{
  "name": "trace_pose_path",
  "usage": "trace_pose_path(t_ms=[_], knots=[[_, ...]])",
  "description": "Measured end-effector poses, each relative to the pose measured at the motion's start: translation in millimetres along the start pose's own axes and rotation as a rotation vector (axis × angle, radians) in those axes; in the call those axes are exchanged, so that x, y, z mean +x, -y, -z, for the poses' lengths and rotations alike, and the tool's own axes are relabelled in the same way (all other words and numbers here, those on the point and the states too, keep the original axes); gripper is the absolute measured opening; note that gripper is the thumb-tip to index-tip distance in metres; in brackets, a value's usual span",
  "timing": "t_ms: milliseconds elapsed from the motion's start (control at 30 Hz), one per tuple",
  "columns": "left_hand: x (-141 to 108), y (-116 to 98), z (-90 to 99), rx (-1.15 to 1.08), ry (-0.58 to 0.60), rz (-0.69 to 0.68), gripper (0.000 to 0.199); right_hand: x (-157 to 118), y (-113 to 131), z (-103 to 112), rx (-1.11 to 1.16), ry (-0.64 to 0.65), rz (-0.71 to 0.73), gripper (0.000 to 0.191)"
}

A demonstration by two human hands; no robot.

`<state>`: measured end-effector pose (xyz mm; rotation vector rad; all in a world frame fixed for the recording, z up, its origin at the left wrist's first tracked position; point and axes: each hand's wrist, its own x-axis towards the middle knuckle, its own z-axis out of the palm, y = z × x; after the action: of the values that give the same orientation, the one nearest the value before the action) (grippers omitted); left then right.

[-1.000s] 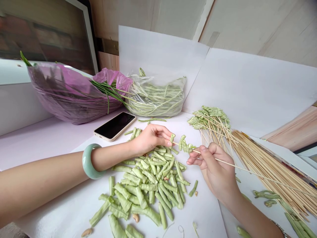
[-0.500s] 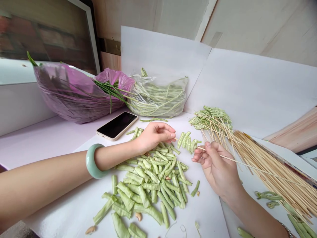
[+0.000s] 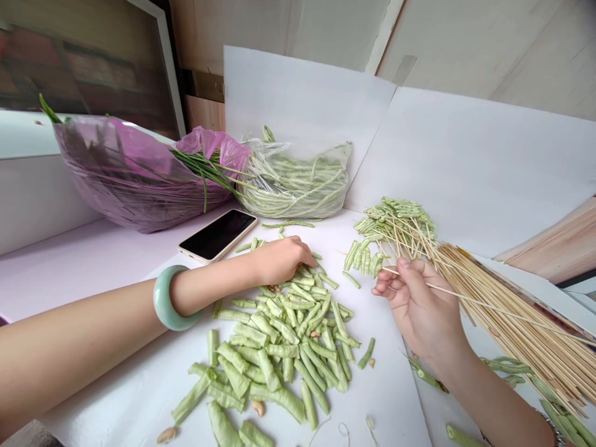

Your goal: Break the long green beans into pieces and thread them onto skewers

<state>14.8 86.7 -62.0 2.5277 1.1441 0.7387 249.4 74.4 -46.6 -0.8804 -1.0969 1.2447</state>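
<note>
In the head view, held a thin skewer [image 3: 391,270] in the right hand [image 3: 426,298], clamped between thumb and fingers, with several threaded bean pieces [image 3: 364,257] near the tip, just beyond the fingertips. Slanted the skewer's long end back over the palm and across the bundle of bare skewers [image 3: 512,310] at the right. Had the left hand [image 3: 283,257] apart from the right, palm down, with bent fingers lowered at the far side of the pile of cut beans [image 3: 288,335]; could not tell, with the fingertips hidden, whether open or closed on a piece. Wore a pale green bangle [image 3: 171,298] on the left wrist and a bracelet [image 3: 552,425] on the right. Had the pile spread over white paper [image 3: 382,397], with small tan bits [image 3: 258,408] among and beside the pieces. Had a dark-screened phone [image 3: 218,234] lying beyond the left forearm, near a purple bag [image 3: 139,174] with green stalks [image 3: 205,167] poking out, and, touching that, a clear bag [image 3: 298,180] of long beans. Had filled skewers [image 3: 395,217] heaped beyond the right hand, near upright white boards [image 3: 302,99].
</note>
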Motion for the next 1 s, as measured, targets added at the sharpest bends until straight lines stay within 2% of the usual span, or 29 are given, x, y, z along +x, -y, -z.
trace_pose_path(t_ms=[100,233,367,433,500,600,667,833,1000], knots=[[1,3,1.0,0.048,0.045,-0.034,0.043,-1,0,-1,0.019,-0.008,-0.012,0.033],[1,2,8.4,0.098,0.089,-0.046,0.032,-2,1,-3,0.028,-0.014,-0.026,0.034],[0,-3,12.3,0.05,0.033,0.03,0.023,-3,1,-3,0.023,-0.003,-0.016,0.034],[1,-6,11.8,-0.091,-0.053,0.106,0.015,-2,1,-3,0.015,0.004,-0.007,0.034],[2,-8,9.9,-0.368,-0.125,0.176,0.008,-2,0,-3,0.008,0.009,-0.004,0.033],[4,-10,5.4,-0.854,-0.158,0.273,0.018,-4,1,-4,0.003,0.01,-0.006,0.031],[5,-12,2.7,-1.049,-0.158,0.32,0.023,-6,2,-5,-0.002,0.012,-0.002,0.031],[3,-20,0.1,-1.247,-0.147,0.369,0.024,-9,3,-7,-0.006,0.032,0.001,0.033],[2,-24,-0.1,-1.303,-0.138,0.379,0.02,-9,3,-5,-0.004,0.038,0.003,0.032]])
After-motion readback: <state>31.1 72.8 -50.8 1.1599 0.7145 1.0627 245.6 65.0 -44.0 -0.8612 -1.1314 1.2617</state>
